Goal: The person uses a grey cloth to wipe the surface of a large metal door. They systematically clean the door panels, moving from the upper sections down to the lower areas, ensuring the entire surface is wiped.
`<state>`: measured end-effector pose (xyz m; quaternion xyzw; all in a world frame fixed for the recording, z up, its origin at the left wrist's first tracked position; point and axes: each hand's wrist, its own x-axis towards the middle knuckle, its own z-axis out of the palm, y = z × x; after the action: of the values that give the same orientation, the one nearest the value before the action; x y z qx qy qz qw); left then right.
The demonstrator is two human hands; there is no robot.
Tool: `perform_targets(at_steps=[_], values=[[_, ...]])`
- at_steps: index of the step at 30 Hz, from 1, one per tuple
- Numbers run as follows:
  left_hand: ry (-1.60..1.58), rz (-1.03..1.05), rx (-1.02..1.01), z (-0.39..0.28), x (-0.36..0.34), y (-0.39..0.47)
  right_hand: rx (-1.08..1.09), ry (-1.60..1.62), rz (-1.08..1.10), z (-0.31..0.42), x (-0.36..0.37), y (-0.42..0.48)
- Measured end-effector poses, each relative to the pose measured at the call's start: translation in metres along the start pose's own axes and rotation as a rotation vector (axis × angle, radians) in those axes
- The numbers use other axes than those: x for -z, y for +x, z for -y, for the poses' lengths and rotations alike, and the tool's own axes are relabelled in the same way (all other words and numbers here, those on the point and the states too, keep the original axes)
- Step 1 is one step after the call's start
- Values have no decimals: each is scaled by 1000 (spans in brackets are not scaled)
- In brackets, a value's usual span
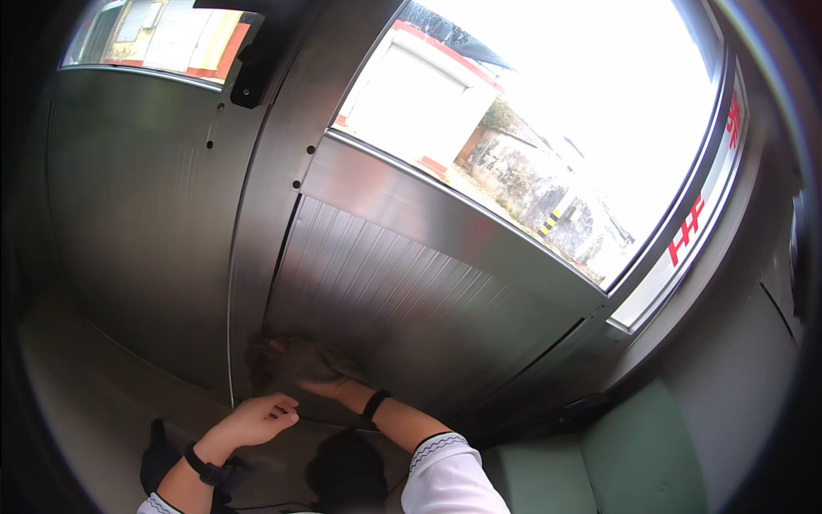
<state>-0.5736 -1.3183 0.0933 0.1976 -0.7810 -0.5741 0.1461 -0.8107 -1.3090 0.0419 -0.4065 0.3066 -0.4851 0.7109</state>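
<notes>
Low in the head view, my left hand (263, 421) hovers with loosely curled fingers beside the lower edge of a brushed metal wall panel (385, 276). A black watch-like band (207, 464) is on that wrist. My right hand (318, 372) reaches further forward to the lower left of the ribbed panel. Its fingers are dim and blurred against the metal, so whether they touch it or hold anything cannot be made out. A black wristband (375, 405) circles the right wrist. Both forearms come out of white sleeves with dark wavy trim.
A large window (514, 160) shows a bright building and a stained wall outside. A smaller window (160, 38) is at upper left, near a black bracket (250, 74). Green padded seating (642, 450) stands at lower right. Dark objects, one a rounded shape (347, 469), lie below my hands.
</notes>
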Motion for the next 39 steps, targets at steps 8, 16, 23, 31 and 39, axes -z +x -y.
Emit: perform_targets(at_steps=[8, 16, 23, 31, 39], values=[[-25, 29, -26, -2, 2, 36, -399, -13, -237, -34, 33, -40], [-340, 133, 36, 68, 9, 97, -533, 19, -317, -53, 60, -55], [-106, 455, -10, 44, 30, 113, -570, 70, -347, -61, 79, -57], [-123, 510, 40, 52, 9, 123, -594, 121, -371, -66, 88, -62], [-26, 488, 13, 40, 12, 111, -595, 125, -383, -68, 79, -65]])
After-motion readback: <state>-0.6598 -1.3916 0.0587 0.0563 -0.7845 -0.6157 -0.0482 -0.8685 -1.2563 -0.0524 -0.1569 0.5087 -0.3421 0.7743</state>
